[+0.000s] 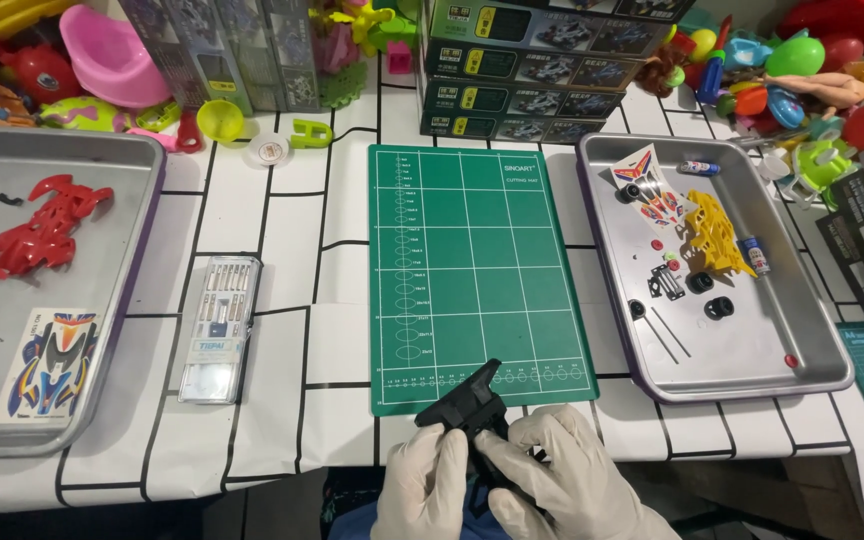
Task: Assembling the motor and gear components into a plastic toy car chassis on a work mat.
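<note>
White gloves cover both hands, and together they clasp a black plastic toy-car chassis (469,405) at the near edge of the desk (282,330): the left hand (422,492) grips its near end with fingers curled around it, and the right hand (562,480) closes on it from the other side, fingers wrapped over its lower part. The chassis sits just above the near border of the green cutting mat (472,270), its pointed end jutting away from the hands, and much of its body is hidden by the gloves. Because it is held over the desk's edge and not over the mat, a slip of the smooth gloves would likely drop it into the lap or to the floor. Squeezing from both sides could also bend or snap a thin plastic tab. Well off beyond the right hand, a metal tray (812,350) holds small wheels (719,307), thin axles (670,333) and a yellow frame (717,232); a careless reach could roll or scatter them. Beyond the left hand lies a clear tool case (220,328), and farther left a second tray (102,330) with a red car body (44,228).
</note>
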